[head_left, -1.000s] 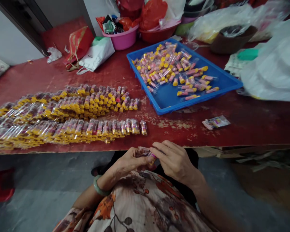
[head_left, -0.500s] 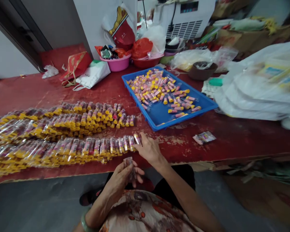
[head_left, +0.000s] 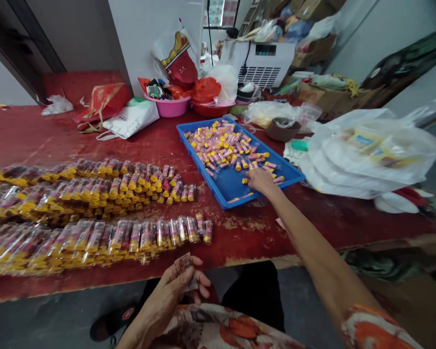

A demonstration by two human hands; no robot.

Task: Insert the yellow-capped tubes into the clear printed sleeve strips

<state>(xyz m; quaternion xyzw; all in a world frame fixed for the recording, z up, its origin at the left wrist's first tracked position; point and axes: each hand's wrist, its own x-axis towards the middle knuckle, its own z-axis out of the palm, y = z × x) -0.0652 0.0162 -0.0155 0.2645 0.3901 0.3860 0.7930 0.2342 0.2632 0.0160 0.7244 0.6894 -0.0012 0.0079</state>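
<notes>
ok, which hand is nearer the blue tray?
Right. The right hand is over the blue tray, at its yellow-ended tubes; the left hand is outside it, by the table's near edge, holding printed slips.

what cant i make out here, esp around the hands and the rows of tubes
All in the head view:
Right hand at the blue tray: its fingertips are hidden by the hand itself, so whether it grips anything is unclear.
Printed slip in the left hand: print too small and blurred; thumb covers part.
Rows of tubes: cut off by the left edge.
White bag: cloudy plastic veils most contents.
</notes>
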